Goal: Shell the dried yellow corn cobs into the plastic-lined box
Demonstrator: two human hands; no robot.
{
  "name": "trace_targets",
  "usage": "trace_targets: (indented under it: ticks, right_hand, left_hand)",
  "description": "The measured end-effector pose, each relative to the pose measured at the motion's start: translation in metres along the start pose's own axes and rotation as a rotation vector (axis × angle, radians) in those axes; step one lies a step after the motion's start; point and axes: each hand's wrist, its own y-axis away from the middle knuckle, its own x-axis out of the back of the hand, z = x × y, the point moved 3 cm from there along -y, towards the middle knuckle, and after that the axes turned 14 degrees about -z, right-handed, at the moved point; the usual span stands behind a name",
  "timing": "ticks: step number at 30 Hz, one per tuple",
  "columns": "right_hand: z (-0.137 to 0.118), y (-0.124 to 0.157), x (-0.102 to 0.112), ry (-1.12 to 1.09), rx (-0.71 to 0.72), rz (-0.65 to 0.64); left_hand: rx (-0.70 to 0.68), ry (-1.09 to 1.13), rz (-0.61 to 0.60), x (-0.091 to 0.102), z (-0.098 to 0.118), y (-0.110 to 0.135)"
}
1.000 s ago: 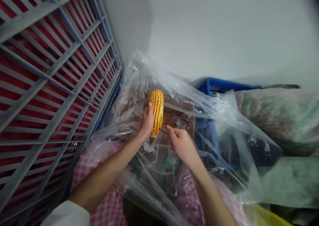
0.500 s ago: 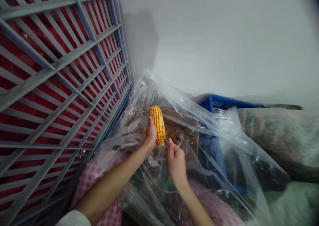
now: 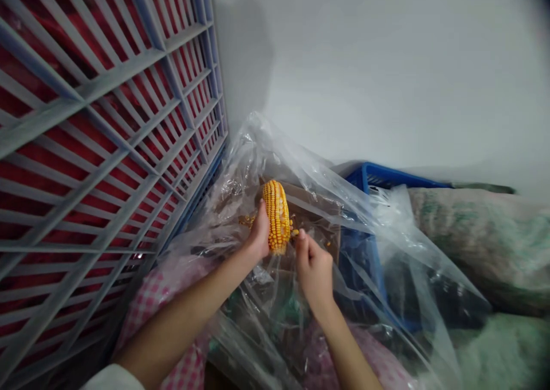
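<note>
My left hand [image 3: 259, 234] is wrapped round the lower part of a yellow corn cob [image 3: 276, 215], holding it upright over a brown cardboard box [image 3: 317, 205]. My right hand [image 3: 313, 264] is closed in a pinch just right of the cob's base; earlier frames show a thin dark pointed tool in it, now hidden by the fingers. Loose yellow kernels [image 3: 294, 229] are flying off beside the cob, and more lie in the box. Clear plastic sheeting [image 3: 275, 149] surrounds the box.
A grey lattice panel over red [image 3: 98, 121] stands close on the left. A blue plastic crate [image 3: 378, 178] sits right of the box, with greenish sacks [image 3: 476, 235] further right. Pink checked cloth [image 3: 158, 298] lies under the plastic near my arms. A white wall is behind.
The right hand has moved in against the cob's base, and kernels have come loose and are falling. The thin tool seen earlier is now hidden. The view shifted slightly.
</note>
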Motion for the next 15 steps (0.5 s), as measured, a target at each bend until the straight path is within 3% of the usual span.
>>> trace_targets:
  ticks: [2, 7, 15]
  right_hand:
    - [0.001, -0.002, 0.014, -0.158, -0.081, -0.028]
    - [-0.007, 0.000, 0.027, -0.292, -0.097, -0.360]
    - [-0.008, 0.001, 0.021, -0.204, -0.135, -0.331]
  left_hand:
    - [0.033, 0.013, -0.002, -0.001, 0.001, 0.001]
    - [-0.062, -0.027, 0.000, -0.002, 0.010, 0.000]
    - [-0.101, -0.068, 0.039, -0.005, 0.010, 0.001]
